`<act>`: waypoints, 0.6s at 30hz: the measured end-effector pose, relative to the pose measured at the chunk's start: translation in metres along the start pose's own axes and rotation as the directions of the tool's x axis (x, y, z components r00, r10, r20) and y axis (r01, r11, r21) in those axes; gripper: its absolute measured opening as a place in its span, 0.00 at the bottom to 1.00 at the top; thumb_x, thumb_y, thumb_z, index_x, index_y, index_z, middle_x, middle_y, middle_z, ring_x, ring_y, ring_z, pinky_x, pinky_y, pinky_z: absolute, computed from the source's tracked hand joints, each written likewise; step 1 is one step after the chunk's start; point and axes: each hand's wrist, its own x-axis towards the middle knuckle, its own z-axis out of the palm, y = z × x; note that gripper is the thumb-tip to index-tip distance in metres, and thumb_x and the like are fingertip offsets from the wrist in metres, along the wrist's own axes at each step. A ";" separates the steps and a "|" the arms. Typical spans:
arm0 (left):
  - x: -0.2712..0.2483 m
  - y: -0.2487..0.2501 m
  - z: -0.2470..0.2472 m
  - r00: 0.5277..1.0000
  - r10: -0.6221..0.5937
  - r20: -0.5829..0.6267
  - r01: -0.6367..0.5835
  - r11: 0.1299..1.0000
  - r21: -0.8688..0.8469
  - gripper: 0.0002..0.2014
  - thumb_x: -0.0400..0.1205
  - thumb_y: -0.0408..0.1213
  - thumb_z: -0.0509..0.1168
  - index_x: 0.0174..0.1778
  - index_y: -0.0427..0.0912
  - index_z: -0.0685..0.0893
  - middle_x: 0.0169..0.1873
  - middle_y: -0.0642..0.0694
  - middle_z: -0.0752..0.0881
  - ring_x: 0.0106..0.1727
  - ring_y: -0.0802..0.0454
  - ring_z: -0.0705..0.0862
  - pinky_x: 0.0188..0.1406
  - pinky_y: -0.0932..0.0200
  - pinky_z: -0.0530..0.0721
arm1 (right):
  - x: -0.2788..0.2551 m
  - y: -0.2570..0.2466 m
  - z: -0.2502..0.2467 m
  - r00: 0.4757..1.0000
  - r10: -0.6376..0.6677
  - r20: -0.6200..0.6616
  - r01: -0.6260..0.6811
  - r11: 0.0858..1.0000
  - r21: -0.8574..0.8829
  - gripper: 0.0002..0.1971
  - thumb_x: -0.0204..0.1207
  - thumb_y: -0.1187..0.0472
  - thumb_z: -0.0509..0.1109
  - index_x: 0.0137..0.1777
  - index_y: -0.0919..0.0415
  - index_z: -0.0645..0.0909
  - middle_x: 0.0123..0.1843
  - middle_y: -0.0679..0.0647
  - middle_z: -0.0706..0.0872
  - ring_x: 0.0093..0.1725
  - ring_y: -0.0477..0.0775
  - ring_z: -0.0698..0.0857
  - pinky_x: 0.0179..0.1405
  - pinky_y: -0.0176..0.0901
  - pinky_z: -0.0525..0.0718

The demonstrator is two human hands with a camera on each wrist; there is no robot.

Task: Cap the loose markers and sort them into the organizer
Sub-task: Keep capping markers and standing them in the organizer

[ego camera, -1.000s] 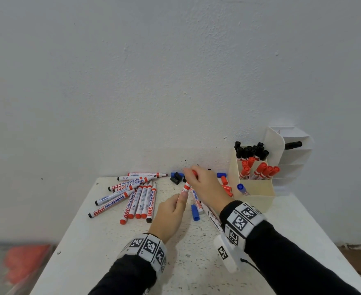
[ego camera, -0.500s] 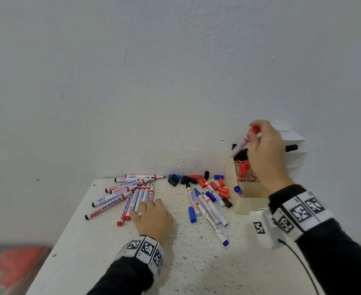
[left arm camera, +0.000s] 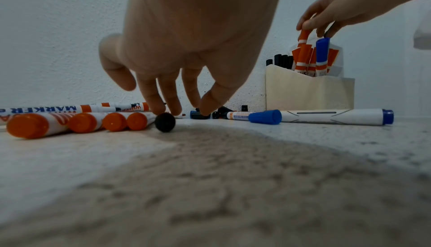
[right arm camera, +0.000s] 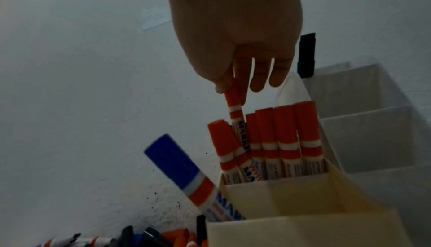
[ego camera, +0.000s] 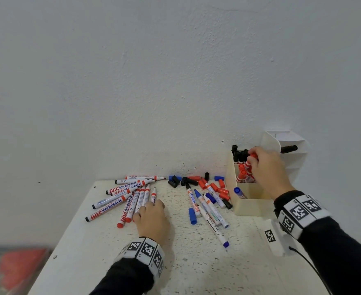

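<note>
My right hand (ego camera: 253, 159) pinches a red-capped marker (ego camera: 249, 163) by its cap. The marker's lower end stands among the other red markers in the middle compartment of the cream organizer (ego camera: 249, 206). The right wrist view shows the same marker (right arm camera: 234, 103) between thumb and fingers (right arm camera: 256, 83). My left hand (ego camera: 151, 210) rests on the table with its fingertips (left arm camera: 161, 106) on a black-ended marker (left arm camera: 165, 122) at the right edge of the loose pile (ego camera: 122, 195). Loose caps (ego camera: 196, 180) lie near the wall.
Black markers (ego camera: 238, 154) fill the organizer's rear compartment; one blue marker (ego camera: 239, 192) leans in the front one. Uncapped blue markers (ego camera: 210, 209) and a blue cap (ego camera: 192, 216) lie mid-table. A white tiered rack (ego camera: 292, 162) behind holds a black marker (ego camera: 288, 149). The wall runs right behind.
My right hand carried the red marker from mid-table up over the organizer and down into the red compartment. My left hand moved left onto the loose pile.
</note>
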 end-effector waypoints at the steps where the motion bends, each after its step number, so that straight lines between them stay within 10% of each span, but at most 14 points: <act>1: 0.001 -0.001 0.001 1.000 0.012 -0.013 -0.013 1.000 -0.024 0.17 0.83 0.36 0.57 0.69 0.47 0.71 0.68 0.46 0.74 0.69 0.47 0.72 0.72 0.48 0.67 | 0.001 0.000 0.001 0.999 0.034 0.023 -0.034 0.999 -0.012 0.13 0.83 0.60 0.59 0.61 0.62 0.79 0.50 0.64 0.84 0.57 0.65 0.77 0.58 0.60 0.77; 12: 0.004 -0.003 0.000 1.000 0.000 0.030 0.003 0.992 -0.125 0.17 0.82 0.35 0.59 0.68 0.44 0.70 0.58 0.45 0.79 0.56 0.52 0.79 0.55 0.59 0.82 | 0.014 0.000 0.007 0.992 0.001 0.126 -0.009 0.998 0.065 0.10 0.82 0.56 0.60 0.61 0.50 0.75 0.50 0.57 0.86 0.55 0.59 0.80 0.61 0.58 0.76; 18: 0.002 -0.001 -0.002 0.999 -0.025 0.037 0.030 0.990 -0.135 0.17 0.82 0.36 0.60 0.68 0.45 0.69 0.59 0.45 0.78 0.56 0.52 0.79 0.51 0.59 0.82 | 0.007 -0.005 0.010 0.965 0.036 0.260 0.006 0.987 -0.159 0.16 0.85 0.56 0.50 0.63 0.47 0.78 0.61 0.50 0.82 0.67 0.58 0.67 0.67 0.57 0.58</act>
